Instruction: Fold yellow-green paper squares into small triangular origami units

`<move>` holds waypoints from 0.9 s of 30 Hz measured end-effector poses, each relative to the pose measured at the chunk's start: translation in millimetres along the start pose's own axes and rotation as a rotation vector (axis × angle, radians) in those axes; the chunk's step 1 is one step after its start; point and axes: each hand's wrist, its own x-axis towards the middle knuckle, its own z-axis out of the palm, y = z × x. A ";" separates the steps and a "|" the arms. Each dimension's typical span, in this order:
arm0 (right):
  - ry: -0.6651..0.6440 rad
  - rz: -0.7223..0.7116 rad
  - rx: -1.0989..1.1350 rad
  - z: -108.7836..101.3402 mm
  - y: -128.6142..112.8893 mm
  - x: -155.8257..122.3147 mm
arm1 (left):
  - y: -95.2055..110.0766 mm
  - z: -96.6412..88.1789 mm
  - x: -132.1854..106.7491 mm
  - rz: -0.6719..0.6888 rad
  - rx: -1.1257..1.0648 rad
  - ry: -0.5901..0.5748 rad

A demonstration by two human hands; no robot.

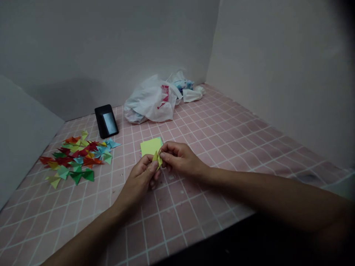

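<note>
pink grid-tiled worktop (222, 147), white plastic bag (151, 101) at back, black phone (106, 121) left of it, pile of folded colored paper triangles (77, 157) further left. left hand (140, 179) and right hand (180, 159) have fingers closed on small folded yellow paper piece (157, 159), long axis near upright, tip up, just in front of yellow paper square (149, 146).

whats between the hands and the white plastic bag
In the head view, a yellow paper square lies just past the left hand and right hand, then a stretch of pink grid surface up to the white plastic bag.
</note>
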 end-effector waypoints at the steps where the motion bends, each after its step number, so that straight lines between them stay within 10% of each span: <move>1: -0.003 0.002 0.001 -0.7 0.3 0.3 | 0.1 -0.8 0.8 -0.015 -0.014 -0.001; 27: 0.060 -0.030 -0.119 -6.4 -8.6 -0.9 | 4.0 -0.8 0.2 0.044 0.104 0.172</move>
